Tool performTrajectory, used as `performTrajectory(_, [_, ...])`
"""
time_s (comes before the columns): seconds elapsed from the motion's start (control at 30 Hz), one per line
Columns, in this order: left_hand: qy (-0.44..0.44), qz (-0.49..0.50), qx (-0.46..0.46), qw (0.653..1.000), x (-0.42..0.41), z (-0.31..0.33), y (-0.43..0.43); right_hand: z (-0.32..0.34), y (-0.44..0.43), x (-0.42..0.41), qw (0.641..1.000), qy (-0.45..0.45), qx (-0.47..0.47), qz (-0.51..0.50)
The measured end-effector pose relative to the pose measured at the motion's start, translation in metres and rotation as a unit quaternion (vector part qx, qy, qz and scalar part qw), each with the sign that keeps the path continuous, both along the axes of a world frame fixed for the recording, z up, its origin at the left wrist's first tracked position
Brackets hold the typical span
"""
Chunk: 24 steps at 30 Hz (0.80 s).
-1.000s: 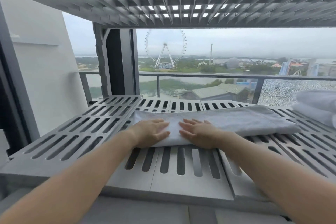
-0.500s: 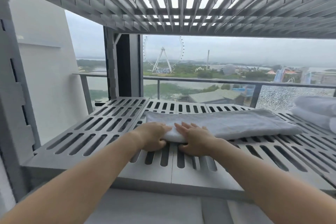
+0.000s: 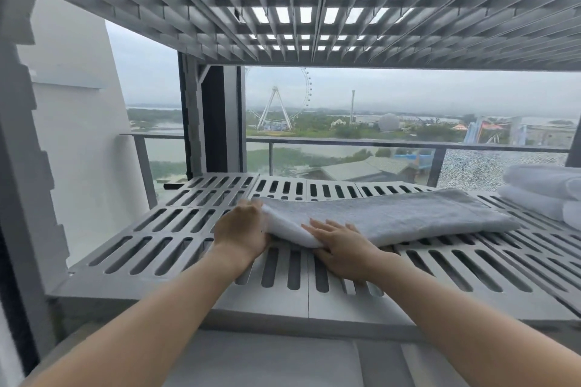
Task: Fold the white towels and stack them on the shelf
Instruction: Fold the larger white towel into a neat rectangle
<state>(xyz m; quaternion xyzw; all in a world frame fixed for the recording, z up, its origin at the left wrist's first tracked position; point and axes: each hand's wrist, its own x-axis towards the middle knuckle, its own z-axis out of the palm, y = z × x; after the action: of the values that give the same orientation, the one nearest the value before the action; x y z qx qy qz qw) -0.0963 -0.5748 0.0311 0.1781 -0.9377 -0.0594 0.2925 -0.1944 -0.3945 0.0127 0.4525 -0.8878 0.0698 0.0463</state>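
Seen from my remote desk, the grey slotted plastic shelf [image 3: 176, 239] spreads beneath both hands, and the long folded white terry towel [image 3: 393, 214] lies across it, running from the left hand [image 3: 240, 231] out past the right hand [image 3: 342, 248]. A stack of folded white towels [image 3: 544, 195] sits well off to the right hand's outer side. The left hand's fingers curl round the towel's end, while the right hand, just beside it, presses straight fingers flat on top.
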Motion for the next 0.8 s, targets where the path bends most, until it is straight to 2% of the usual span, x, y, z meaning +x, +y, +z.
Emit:
performTrajectory(0.13, [-0.022,0.034,0.079,0.996,-0.01,-0.001,0.004,-0.003,0.001,0.001,1.0,0.003,0.016,-0.004])
performTrajectory(0.2, [-0.021,0.005,0.176,0.984,-0.015,-0.001,0.009,0.002,0.004,-0.001,0.999,-0.036,0.004,0.006])
performTrajectory(0.23, [-0.01,-0.017,0.256,0.966,-0.017,0.0,0.012,0.007,0.007,-0.003,0.997,-0.068,-0.022,0.011])
performTrajectory(0.3, [0.04,-0.062,0.413,0.908,-0.019,0.006,0.018,0.018,0.016,-0.012,0.99,-0.107,-0.088,-0.003])
performTrajectory(0.37, [0.066,-0.069,0.481,0.872,-0.022,0.014,0.023,0.027,0.031,-0.025,0.989,-0.086,-0.105,-0.056])
performTrajectory(0.47, [0.079,-0.05,0.474,0.875,-0.025,0.019,0.034,0.03,0.056,-0.05,0.988,-0.054,-0.003,-0.148])
performTrajectory(0.53, [0.105,-0.044,0.466,0.877,-0.03,0.019,0.04,0.025,0.067,-0.061,0.983,-0.054,0.053,-0.168])
performTrajectory(0.63, [0.166,-0.066,0.467,0.866,-0.037,0.025,0.051,0.019,0.073,-0.068,0.984,-0.049,0.055,-0.16])
performTrajectory(0.7, [0.214,-0.072,0.433,0.873,-0.048,0.036,0.063,0.02,0.075,-0.074,0.988,-0.069,0.042,-0.129])
performTrajectory(0.8, [0.259,-0.078,0.397,0.877,-0.072,0.056,0.09,0.031,0.095,-0.086,0.989,-0.109,-0.034,-0.088])
